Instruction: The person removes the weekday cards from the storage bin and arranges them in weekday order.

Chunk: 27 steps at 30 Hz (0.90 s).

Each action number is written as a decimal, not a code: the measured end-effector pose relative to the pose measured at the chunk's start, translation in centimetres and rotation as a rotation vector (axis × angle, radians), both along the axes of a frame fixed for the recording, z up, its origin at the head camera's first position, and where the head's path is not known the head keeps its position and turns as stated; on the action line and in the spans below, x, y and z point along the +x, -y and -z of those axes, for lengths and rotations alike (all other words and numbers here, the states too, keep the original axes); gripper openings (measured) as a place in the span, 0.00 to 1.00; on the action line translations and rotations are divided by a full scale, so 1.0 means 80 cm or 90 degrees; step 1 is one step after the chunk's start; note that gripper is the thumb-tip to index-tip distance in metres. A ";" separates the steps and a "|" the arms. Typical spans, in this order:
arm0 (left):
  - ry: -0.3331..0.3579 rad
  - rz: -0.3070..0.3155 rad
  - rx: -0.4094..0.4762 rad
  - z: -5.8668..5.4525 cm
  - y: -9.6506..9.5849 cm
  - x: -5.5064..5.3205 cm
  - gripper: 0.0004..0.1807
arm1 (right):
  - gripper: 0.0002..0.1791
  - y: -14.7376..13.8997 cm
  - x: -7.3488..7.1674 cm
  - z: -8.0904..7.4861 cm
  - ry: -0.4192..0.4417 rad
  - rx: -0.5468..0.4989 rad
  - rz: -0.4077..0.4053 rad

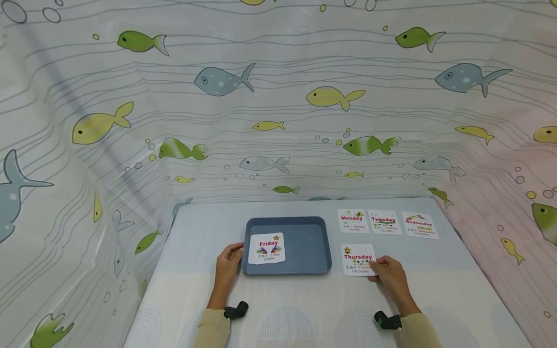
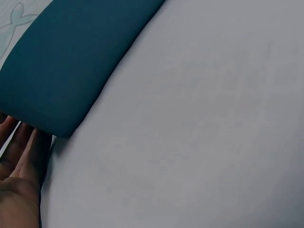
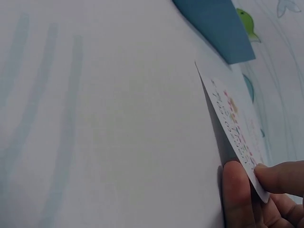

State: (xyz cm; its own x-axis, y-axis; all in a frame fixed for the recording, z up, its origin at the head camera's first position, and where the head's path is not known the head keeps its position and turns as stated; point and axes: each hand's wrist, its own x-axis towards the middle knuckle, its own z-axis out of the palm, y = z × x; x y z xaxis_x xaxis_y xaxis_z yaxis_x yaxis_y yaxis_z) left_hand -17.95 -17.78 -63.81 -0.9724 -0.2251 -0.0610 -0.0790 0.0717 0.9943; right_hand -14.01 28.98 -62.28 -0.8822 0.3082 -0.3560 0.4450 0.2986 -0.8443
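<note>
- Since it rises behind the table (image 1: 300, 287) and along its left and right sides, the fish-patterned sheet (image 1: 278, 48) appears meant to screen off your workspace.
- Table, pale, 1: bears everything before you; flat, which suits thin items lying face up.
- Tray (image 1: 306, 246), blue-grey, 1: set within your left reach, rim raised, likely to keep contents from sliding out.
- Left hand (image 1: 228, 263): at the tray's left edge, seemingly steadying it; your fingertips pass out of sight, so whether they curl round it you cannot tell.
- Right hand (image 1: 391, 278): clamped on the Thursday card (image 1: 357, 256), your thumb on its face, fingers beneath, leaving most print uncovered.
- Thursday card, 1: right of the tray, pinched near its lower right corner, that edge propped off the table by your fingers.
- Friday card (image 1: 266, 249), 1: inside the tray, left part, print facing your way.
- Monday card (image 1: 352, 221), Tuesday card (image 1: 383, 223), Wednesday card (image 1: 419, 226), 3 in all: a row beyond the Thursday card, narrowly spaced, apparently for reading in weekday order.
- Wrist cameras (image 1: 236, 310), black, 2: 1 per wrist, watching your handwork.
</note>
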 end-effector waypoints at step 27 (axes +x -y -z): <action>-0.008 0.002 -0.024 -0.001 -0.001 0.001 0.17 | 0.14 -0.003 -0.003 -0.002 0.023 0.094 -0.049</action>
State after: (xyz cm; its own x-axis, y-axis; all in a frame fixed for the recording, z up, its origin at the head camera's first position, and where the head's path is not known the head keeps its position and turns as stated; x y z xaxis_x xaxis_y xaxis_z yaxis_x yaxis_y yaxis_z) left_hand -17.88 -17.73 -63.69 -0.9739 -0.2232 -0.0406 -0.0665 0.1097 0.9917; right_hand -14.25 29.22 -62.11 -0.8926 0.2921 -0.3434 0.4453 0.4528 -0.7724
